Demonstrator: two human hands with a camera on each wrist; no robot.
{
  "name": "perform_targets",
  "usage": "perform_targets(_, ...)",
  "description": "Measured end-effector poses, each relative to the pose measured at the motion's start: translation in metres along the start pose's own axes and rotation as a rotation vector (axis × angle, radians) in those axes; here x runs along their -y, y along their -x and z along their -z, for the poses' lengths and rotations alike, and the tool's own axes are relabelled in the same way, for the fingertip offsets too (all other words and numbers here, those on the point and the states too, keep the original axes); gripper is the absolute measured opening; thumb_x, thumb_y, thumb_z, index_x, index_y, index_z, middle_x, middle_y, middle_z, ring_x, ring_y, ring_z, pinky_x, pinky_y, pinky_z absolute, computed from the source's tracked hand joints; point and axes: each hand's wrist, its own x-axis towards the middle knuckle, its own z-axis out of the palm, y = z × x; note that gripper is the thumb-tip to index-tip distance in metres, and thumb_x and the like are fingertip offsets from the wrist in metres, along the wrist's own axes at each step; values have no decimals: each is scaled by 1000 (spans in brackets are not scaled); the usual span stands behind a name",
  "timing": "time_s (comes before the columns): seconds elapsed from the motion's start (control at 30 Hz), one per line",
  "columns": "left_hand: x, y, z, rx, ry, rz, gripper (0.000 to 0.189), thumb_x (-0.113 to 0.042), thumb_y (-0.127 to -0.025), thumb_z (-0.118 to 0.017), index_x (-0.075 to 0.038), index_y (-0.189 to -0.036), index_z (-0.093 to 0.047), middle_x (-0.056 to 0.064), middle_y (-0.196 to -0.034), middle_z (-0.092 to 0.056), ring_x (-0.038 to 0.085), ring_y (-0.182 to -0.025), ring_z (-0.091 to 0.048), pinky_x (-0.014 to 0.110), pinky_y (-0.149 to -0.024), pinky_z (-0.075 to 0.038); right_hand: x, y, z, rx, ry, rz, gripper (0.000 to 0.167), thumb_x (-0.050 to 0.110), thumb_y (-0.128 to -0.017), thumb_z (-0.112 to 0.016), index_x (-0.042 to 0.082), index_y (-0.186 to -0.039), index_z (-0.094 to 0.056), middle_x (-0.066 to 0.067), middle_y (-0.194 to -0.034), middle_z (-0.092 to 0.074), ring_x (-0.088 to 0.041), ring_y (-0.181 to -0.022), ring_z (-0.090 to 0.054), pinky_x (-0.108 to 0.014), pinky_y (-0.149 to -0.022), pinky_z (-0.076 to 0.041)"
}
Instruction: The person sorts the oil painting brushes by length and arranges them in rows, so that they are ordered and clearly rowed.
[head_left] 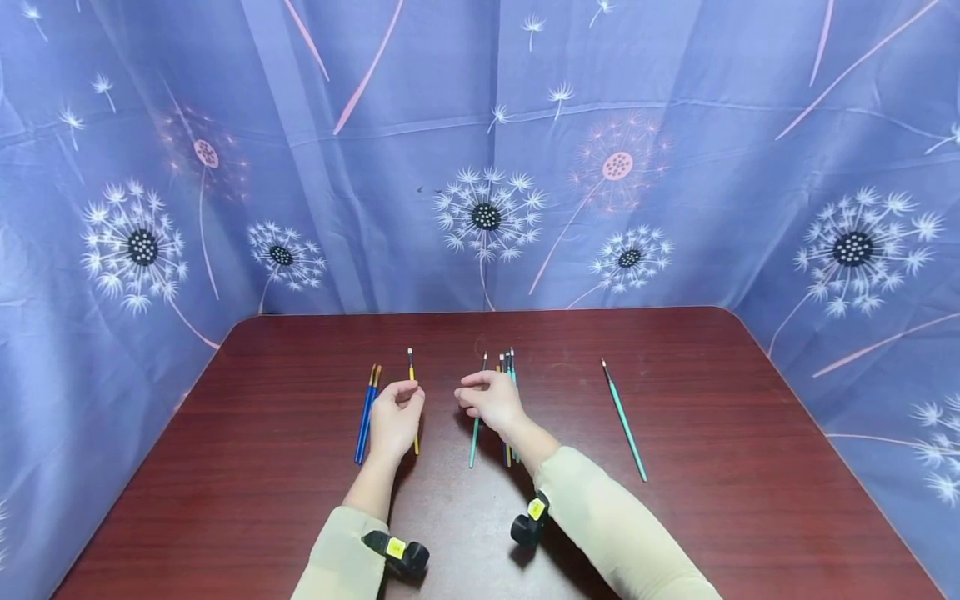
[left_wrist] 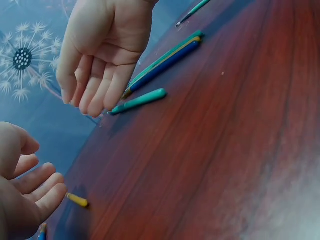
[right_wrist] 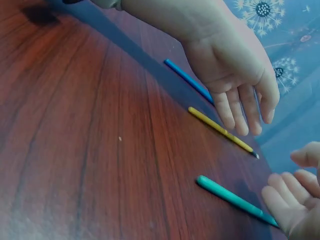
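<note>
Pale cloth sleeves (head_left: 341,554) nearest, our relaxed, empty right hand (head_left: 495,401) hovers closest above the leftmost slim teal paintbrush (head_left: 474,442), aligned near-to-far.

On the red-brown wood-grained table (head_left: 225,467), 2 slim blue paintbrushes (head_left: 363,423) lie left of 1 slim yellow paintbrush (right_wrist: 220,129).

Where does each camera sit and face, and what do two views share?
Head: worn on the head, facing forward and down over the table to the curtain; left hand, right hand and sleeves show.
Left wrist: on that wrist, looking slantwise across the table; left hand at lower left, right hand at top.
Right wrist: on that wrist, also looking slantwise across; left hand at top, right hand at lower right.
The wrist views share both hands and the yellow brush.
</note>
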Motion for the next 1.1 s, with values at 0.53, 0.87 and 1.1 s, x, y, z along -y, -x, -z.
perform_targets(0.53, -7, 6, -10, 31, 43, 52, 27, -15, -90, -59, 1, -111, -64, 17, -105, -69, 27, -96, -66, 37, -80, -55, -4, -6, 10, -245, 181, -55, 21, 9, -76, -73, -3, -93, -69, -16, -85, -73, -20, -65, -70, -28, -52, -57)
perform_targets(0.87, -5, 6, -12, 20, 58, 80, 27, -16, -89, -60, 0, -111, -65, 16, -102, -69, 24, -93, -66, 29, -76, -54, -7, -12, 9, -254, 340, -31, 16, 11, -77, -75, 2, -88, -70, -12, -89, -74, -14, -49, -63, -24, -48, -53)
perform_targets(1.1, -4, 3, -10, 1, 102, 94, 25, -13, -90, -59, 1, -110, -65, 17, -99, -69, 15, -83, -64, 20, -68, -51, -6, -17, 1, -270, 552, -5, 25, 24, -73, -80, 7, -87, -70, -5, -80, -72, -21, -78, -67, -34, -75, -55)
